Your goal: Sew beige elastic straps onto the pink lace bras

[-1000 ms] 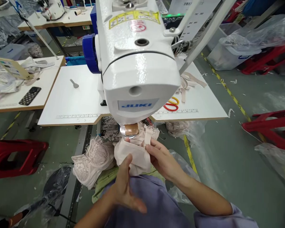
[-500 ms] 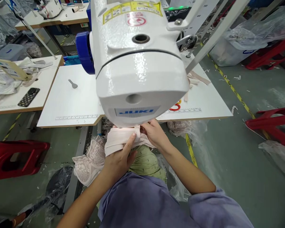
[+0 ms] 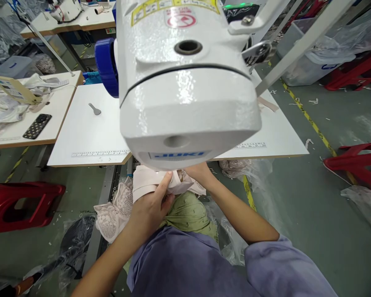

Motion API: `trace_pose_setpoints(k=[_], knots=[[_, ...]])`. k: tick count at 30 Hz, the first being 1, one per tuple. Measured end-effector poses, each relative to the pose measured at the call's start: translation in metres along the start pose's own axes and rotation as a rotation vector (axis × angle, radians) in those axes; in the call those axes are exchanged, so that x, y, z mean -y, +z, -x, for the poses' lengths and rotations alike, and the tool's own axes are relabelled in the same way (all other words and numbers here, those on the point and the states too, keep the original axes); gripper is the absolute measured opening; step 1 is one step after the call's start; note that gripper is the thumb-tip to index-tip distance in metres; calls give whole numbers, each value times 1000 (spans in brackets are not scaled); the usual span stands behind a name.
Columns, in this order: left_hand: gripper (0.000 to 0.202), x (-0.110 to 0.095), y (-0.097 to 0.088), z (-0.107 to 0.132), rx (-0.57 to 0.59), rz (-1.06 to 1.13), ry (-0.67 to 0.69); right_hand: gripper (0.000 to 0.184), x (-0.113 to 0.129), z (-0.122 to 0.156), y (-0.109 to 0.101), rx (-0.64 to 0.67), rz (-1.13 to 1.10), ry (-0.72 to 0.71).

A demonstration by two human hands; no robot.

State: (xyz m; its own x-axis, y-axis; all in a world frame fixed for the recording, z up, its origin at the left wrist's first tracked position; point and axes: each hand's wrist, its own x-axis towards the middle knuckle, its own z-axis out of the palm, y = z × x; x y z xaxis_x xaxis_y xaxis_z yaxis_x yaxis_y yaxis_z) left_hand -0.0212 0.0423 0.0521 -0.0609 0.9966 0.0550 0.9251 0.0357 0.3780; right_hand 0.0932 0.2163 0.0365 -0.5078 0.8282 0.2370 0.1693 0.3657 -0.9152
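A pale pink bra [image 3: 148, 180] with lace cups [image 3: 113, 216] lies under the head of a white sewing machine [image 3: 188, 105]; its cups hang down at the left. My left hand [image 3: 151, 208] is closed on the smooth folded band, thumb on top and fingers beneath. My right hand [image 3: 200, 172] is curled at the right end of the band, where lace shows beside it. Its fingertips are hidden under the machine head, as are the needle and presser foot. Below the fabric is green patterned cloth [image 3: 188, 212] over my lap.
The white machine table [image 3: 86, 132] bears a small grey tool [image 3: 95, 109] and printed rulers. A phone [image 3: 37, 126] lies on the side table. Red stools [image 3: 21, 206] stand left and right. A lace bundle [image 3: 235, 167] in plastic hangs below the table's right edge.
My head view has shifted closer to the machine. My right hand has moved farther under the machine head, and the band's right part has been turned up, showing lace.
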Motion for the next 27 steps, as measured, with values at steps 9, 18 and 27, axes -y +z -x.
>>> trace_pose_setpoints(k=[9, 18, 27], knots=[[60, 1, -1, 0, 5, -16, 9, 5, 5, 0, -2, -5, -13, 6], [60, 0, -2, 0, 3, -5, 8, 8, 2, -1, 0, -15, -12, -18], [56, 6, -10, 8, -69, -112, 13, 24, -16, 16, 4, -216, -203, 46]])
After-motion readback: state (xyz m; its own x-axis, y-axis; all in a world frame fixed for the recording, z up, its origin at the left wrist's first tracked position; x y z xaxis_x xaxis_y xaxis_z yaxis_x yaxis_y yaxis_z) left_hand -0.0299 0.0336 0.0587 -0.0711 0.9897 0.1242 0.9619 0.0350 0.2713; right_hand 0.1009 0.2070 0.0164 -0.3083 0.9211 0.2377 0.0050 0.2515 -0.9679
